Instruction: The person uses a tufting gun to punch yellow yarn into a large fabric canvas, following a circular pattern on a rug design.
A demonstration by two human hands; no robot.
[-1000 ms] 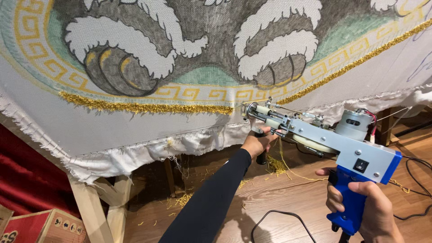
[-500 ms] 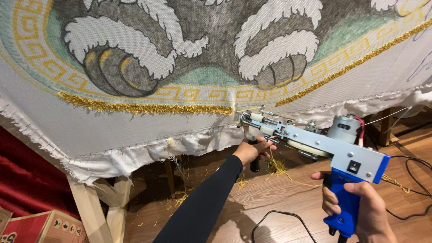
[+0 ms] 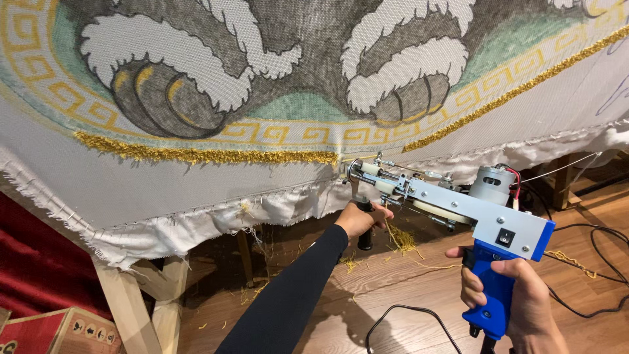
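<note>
A blue and silver tufting gun points its needle tip at a stretched white cloth. My right hand grips the gun's blue rear handle. My left hand, in a black sleeve, is closed around the gun's black front handle below the barrel. The tip touches the cloth at the right end of a tufted golden yarn line under a yellow key-pattern border. Grey and white paws are drawn on the cloth above.
The cloth hangs on a wooden frame with legs at lower left. A black cable runs over the wooden floor, strewn with yellow yarn scraps. A red cardboard box sits at the bottom left.
Both hands have moved the gun leftwards and toward the cloth; its tip now meets the cloth at the end of the golden line.
</note>
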